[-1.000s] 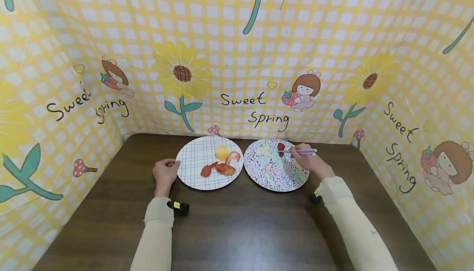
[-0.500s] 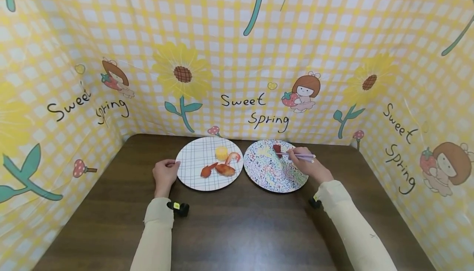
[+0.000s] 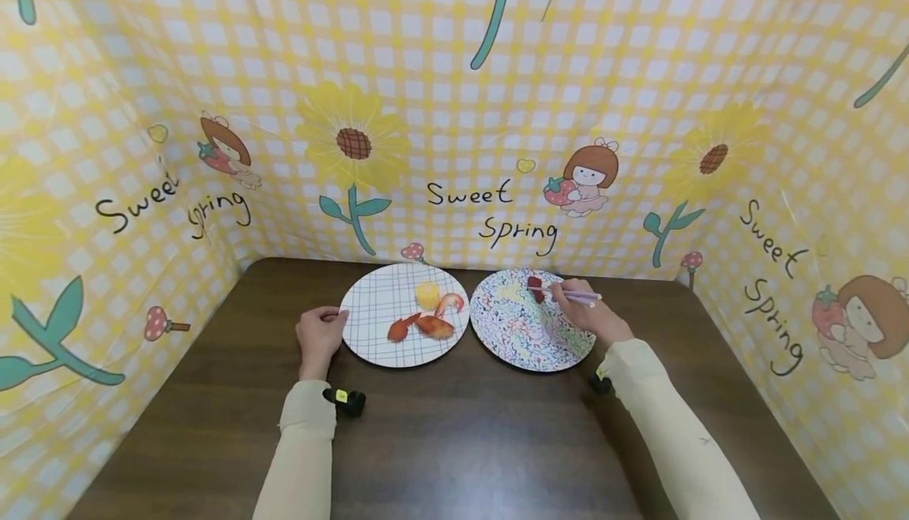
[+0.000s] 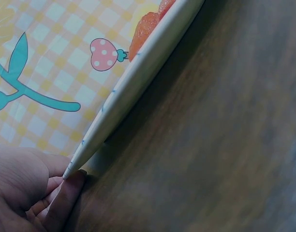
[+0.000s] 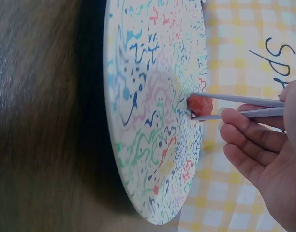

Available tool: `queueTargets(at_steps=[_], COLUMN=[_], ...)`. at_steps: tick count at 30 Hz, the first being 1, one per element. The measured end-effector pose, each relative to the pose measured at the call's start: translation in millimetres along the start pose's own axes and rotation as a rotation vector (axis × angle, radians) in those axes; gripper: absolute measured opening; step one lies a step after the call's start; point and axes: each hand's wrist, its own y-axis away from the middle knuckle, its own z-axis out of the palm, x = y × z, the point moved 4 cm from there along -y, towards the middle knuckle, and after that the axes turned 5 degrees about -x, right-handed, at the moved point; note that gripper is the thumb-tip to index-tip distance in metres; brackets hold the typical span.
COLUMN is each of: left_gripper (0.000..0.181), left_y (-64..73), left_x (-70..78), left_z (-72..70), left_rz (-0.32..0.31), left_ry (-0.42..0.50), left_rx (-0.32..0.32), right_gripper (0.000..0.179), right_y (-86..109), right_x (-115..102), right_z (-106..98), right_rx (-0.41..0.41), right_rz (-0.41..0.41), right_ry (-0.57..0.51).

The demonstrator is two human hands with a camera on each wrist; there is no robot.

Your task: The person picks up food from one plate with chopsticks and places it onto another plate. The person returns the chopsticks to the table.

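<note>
My left hand pinches the left rim of a white plate with blue grid lines; thumb and finger meet at its edge in the left wrist view. My right hand holds a pair of pale purple chopsticks over a plate with multicoloured squiggles. In the right wrist view the chopstick tips lie on either side of a dark red food piece near the plate's far side. The grid plate bears a yellow corn-like piece, a shrimp and two reddish-brown food pieces.
Both plates sit side by side at the back of a dark wooden table. A yellow checked cloth with printed flowers and figures hangs behind and along both sides. Each wrist wears a black camera.
The right hand and chopsticks have shifted slightly left, and the sticks have spread further apart. The dark red piece has moved a little left. The left hand stays at the grid plate's rim.
</note>
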Motion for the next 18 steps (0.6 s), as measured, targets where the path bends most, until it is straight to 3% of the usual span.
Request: queueTargets(at_steps=[8,18], left_gripper=[0.027,0.030], left_y=[0.3,-0.5], left_x=[2.0,1.2], left_z=[2.5,1.2], left_rz=[0.022,0.008], left_ry=[0.008,0.002], left_rx=[-0.005,-0.002], right_gripper=[0.045,0.026], right_y=[13.1,17.9], right_x=[-15,-14], right_z=[-3,1], right_rx=[0.058,0.253], right_rz=[-0.177,-0.434], right_ry=[0.091,0.410])
